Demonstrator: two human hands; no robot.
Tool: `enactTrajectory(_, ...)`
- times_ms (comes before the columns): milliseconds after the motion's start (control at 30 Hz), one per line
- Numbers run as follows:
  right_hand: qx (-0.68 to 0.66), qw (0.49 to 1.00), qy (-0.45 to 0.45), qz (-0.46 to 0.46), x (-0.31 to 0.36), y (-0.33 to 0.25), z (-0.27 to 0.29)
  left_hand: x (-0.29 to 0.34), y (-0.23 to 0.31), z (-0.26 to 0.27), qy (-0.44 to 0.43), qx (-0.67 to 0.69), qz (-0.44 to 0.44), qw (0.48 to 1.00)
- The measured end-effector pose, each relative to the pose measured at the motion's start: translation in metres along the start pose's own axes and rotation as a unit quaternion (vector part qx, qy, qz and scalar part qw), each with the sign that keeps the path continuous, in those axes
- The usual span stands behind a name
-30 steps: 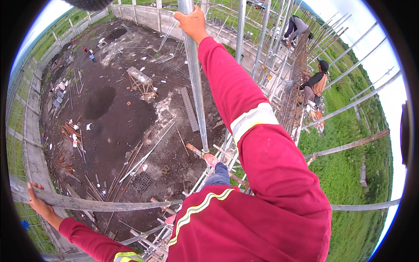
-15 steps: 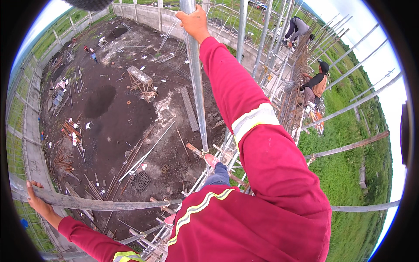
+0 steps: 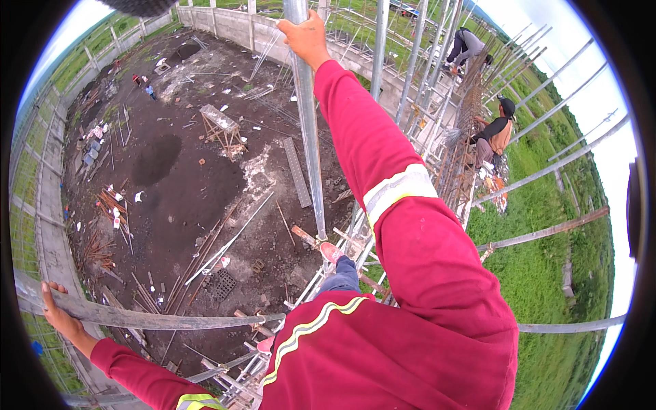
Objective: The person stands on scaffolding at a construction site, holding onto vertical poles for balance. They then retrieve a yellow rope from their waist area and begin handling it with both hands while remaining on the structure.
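Observation:
My right hand [image 3: 309, 41], at the end of a raised arm, is closed on a grey upright scaffold pipe [image 3: 309, 130] in front of me. The lower end of that pipe comes down beside my foot [image 3: 331, 252], in a pink shoe, on the scaffold. Low at the far left, my left hand [image 3: 63, 316] grips another scaffold pipe [image 3: 147, 317], its fingers partly hidden behind the metal. This second pipe bends across the view toward my body and meets a tied joint [image 3: 262, 317] near my other foot.
Far below lies dark ground with a wooden stand [image 3: 220, 128], a plank [image 3: 296, 171] and scattered lumber. Two workers, one bent over [image 3: 466, 46] and one seated [image 3: 497, 130], are beside a rebar cage [image 3: 459, 160] on the right. Several pipes stick out over the grass.
Both hands keep their holds on the pipes. The view shifts very slightly, and the far worker's body leans a little differently.

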State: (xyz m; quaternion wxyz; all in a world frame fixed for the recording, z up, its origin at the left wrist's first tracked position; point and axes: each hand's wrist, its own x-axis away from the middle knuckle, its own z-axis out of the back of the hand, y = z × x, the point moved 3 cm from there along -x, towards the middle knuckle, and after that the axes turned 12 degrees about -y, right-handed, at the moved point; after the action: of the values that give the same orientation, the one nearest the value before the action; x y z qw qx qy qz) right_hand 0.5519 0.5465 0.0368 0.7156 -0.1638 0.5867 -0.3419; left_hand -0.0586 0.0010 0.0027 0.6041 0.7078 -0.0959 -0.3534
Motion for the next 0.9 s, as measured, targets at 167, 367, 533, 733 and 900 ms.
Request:
enactTrajectory(167, 0.015, 1.000, 0.010, -0.006, 0.003, -0.014, 0.004, -0.001, 0.000, 0.001, 0.000, -0.008, 0.000, 1.000)
enactTrajectory(367, 0.041, 0.998, 0.042, 0.005, 0.003, -0.022, 0.005, 0.001, 0.001, 0.000, 0.008, 0.002, -0.004, 1.000)
enactTrajectory(533, 0.004, 1.000, 0.022, 0.000, 0.003, -0.020, 0.005, 0.002, 0.000, -0.001, 0.003, 0.012, 0.017, 1.000)
enactTrajectory(733, 0.018, 1.000, 0.012, 0.000, 0.004, -0.022, 0.007, 0.001, -0.001, 0.001, 0.006, 0.009, 0.019, 1.000)
enactTrajectory(900, -0.023, 0.999, 0.000, -0.031, 0.007, -0.031, 0.008, 0.001, 0.000, 0.000, 0.000, 0.005, 0.005, 1.000)
